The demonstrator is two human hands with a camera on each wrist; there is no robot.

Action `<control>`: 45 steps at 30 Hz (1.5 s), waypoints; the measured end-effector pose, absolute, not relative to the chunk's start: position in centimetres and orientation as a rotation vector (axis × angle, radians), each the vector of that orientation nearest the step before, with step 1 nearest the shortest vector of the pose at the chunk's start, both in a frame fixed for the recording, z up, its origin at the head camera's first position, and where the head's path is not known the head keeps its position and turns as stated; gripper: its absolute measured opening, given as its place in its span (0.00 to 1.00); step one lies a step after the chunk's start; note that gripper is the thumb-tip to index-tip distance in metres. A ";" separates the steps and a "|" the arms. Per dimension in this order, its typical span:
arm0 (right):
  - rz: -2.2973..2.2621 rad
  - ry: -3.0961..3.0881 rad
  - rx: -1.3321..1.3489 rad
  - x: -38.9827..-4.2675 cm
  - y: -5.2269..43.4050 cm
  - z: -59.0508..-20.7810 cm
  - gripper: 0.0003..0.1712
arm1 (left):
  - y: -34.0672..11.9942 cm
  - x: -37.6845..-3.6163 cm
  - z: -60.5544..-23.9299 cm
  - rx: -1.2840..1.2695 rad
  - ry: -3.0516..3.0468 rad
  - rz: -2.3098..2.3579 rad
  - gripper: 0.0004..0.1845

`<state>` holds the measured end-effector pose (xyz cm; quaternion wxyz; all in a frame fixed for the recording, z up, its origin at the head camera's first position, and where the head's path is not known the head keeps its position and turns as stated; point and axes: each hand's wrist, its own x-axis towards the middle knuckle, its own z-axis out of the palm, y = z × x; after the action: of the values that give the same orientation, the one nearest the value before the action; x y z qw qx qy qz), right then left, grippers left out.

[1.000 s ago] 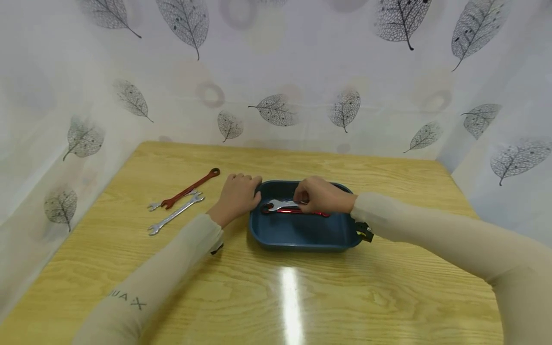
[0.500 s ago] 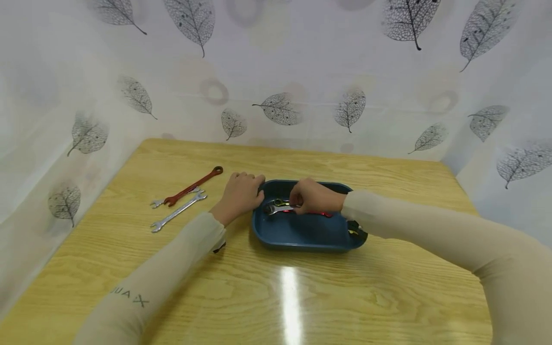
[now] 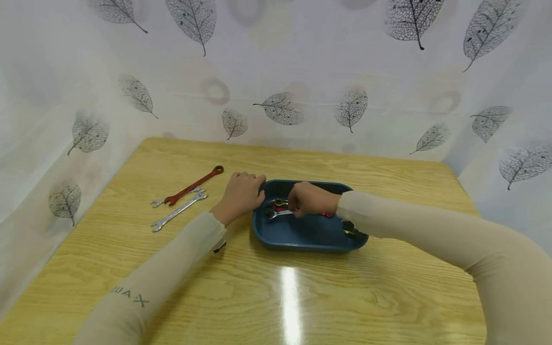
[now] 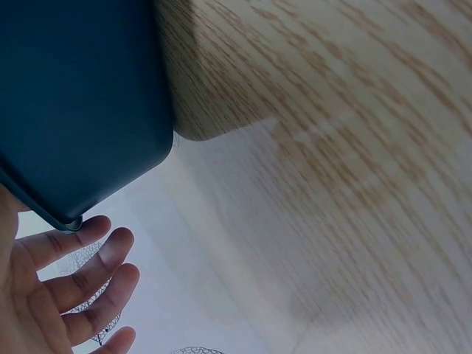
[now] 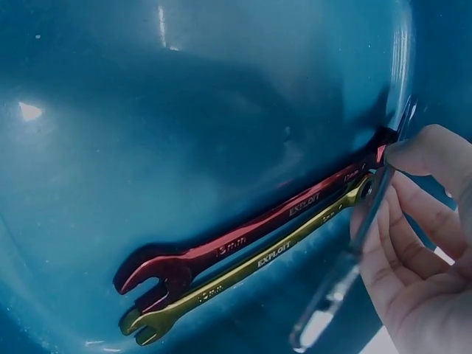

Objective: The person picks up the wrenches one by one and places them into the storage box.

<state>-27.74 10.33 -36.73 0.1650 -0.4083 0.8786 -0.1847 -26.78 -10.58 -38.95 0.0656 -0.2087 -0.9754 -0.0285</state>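
Note:
A blue tray (image 3: 297, 235) rests on the wooden table. My left hand (image 3: 241, 194) grips its left back corner, with the rim between thumb and index finger; the other fingers (image 4: 92, 284) are spread outside the wall. Inside the tray, my right hand (image 3: 311, 199) pinches a silver wrench (image 5: 321, 306) between thumb and fingers. Tilted in the right wrist view, this wrench crosses near the ends of two others. Those are a red wrench (image 5: 295, 210) and a yellow-green wrench (image 5: 251, 269), side by side on the tray floor. My right hand partly covers all three in the head view.
Left of the tray, a dark red wrench (image 3: 194, 186) lies across a small silver wrench (image 3: 157, 203). A longer silver wrench (image 3: 178, 211) lies just in front of them. A leaf-patterned cloth (image 3: 302, 139) hangs behind the table.
My right hand has moved slightly left and toward me inside the tray with the silver wrench, uncovering the yellow-green wrench's end. The left hand stays at the tray corner; the view shifted slightly.

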 end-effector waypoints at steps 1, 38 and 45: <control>-0.519 2.500 -1.165 -27.7 10.3 -36.7 0.05 | -10.6 -26.8 -38.9 -0.631 -2.942 -0.086 0.15; -0.330 2.524 -1.087 -26.7 10.1 -37.9 0.23 | -10.4 -26.7 -38.7 -0.621 -2.954 -0.088 0.16; -0.252 2.541 -1.024 -26.6 9.8 -37.8 0.14 | -10.4 -26.7 -38.8 -0.616 -2.951 -0.073 0.16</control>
<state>-26.56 9.79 -37.82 0.1941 -0.3652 0.9060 -0.0899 -26.75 -10.38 -38.83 0.0630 -0.2039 -0.9767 -0.0241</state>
